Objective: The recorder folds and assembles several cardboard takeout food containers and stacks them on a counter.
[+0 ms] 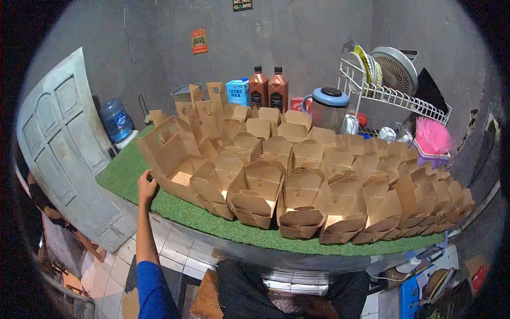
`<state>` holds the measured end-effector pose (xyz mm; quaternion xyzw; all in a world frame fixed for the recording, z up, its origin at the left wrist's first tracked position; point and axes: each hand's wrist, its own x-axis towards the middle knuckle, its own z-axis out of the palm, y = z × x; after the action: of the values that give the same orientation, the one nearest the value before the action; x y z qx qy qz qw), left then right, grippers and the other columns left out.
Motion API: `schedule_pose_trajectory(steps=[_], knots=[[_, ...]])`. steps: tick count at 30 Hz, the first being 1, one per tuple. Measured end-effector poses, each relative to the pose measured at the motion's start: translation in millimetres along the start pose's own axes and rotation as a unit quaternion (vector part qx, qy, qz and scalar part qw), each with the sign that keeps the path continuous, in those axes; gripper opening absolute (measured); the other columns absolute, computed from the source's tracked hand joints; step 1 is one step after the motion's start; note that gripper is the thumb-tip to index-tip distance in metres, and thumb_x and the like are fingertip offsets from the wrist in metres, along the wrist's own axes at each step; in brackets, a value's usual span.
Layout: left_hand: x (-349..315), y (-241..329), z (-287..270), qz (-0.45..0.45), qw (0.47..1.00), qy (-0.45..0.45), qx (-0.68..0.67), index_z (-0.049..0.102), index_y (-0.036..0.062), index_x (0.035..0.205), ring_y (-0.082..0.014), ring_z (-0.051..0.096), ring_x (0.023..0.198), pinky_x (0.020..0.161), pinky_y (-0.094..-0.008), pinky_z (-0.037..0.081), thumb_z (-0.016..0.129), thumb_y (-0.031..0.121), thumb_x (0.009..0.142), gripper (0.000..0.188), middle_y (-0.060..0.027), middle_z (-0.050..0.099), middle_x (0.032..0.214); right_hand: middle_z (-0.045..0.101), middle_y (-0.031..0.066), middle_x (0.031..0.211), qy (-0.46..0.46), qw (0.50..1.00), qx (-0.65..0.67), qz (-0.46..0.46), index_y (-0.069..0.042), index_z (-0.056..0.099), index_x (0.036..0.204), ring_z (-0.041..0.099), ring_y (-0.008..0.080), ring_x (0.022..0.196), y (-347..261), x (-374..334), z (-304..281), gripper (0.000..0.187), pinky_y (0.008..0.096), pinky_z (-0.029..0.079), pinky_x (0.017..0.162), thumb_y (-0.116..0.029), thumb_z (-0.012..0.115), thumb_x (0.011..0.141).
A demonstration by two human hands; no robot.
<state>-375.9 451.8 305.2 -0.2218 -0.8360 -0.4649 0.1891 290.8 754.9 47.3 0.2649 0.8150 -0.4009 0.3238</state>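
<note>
My left hand (pixel 147 186) is at the left end of the table, its fingers closed at the lower left edge of a tall brown cardboard food box (pixel 172 151). That box stands open, with its back flap up and a cut-out handle slot in it. Beside it, rows of similar open cardboard boxes (pixel 257 191) are packed close together across the green grass-like mat (pixel 234 226). The boxes I can see into look bare inside. My right hand is out of view.
Behind the boxes stand a blue milk carton (pixel 238 93), two brown bottles (pixel 268 90) and a blue-lidded jug (pixel 329 103). A white dish rack (pixel 393 98) with plates and a fan is at the right back. A water jug (pixel 116 119) stands near the door (pixel 64 138).
</note>
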Motion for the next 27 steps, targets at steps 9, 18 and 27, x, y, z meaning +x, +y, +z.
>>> schedule_pose_trajectory(steps=[9,18,27], knots=[[4.0,-11.8,-1.8,0.011,1.000,-0.009,0.001,0.063,-0.0036,0.104,-0.0236,0.067,0.093,0.083,-0.0340,0.050,0.064,0.014,0.079,0.031,-0.0181,0.069,0.097,0.039,0.0187,0.136,-0.006,1.000,0.003,0.004,-0.009,0.033,0.140,0.038,0.0381,0.124,0.8,-1.4,-0.2,0.059,0.0506,0.032,0.102,-0.025,0.059,0.089],[1.1,-8.2,-1.6,0.023,1.000,-0.003,0.018,0.062,-0.0040,0.098,-0.0184,0.064,0.081,0.075,-0.0315,0.050,0.062,0.016,0.078,0.028,-0.0133,0.066,0.085,0.041,0.0190,0.135,-0.008,1.000,0.006,-0.002,-0.009,0.034,0.139,0.040,0.0381,0.122,5.2,4.9,2.0,0.058,0.0501,0.033,0.101,-0.025,0.059,0.089],[3.8,-8.2,-3.9,0.021,0.997,-0.036,-0.059,0.060,-0.0046,0.100,-0.0137,0.055,0.074,0.068,-0.0289,0.046,0.060,0.016,0.079,0.029,-0.0066,0.063,0.085,0.043,0.0192,0.133,0.012,0.999,0.029,-0.040,-0.008,0.036,0.138,0.042,0.0381,0.121,9.9,17.2,12.7,0.057,0.0496,0.035,0.100,-0.026,0.059,0.089]])
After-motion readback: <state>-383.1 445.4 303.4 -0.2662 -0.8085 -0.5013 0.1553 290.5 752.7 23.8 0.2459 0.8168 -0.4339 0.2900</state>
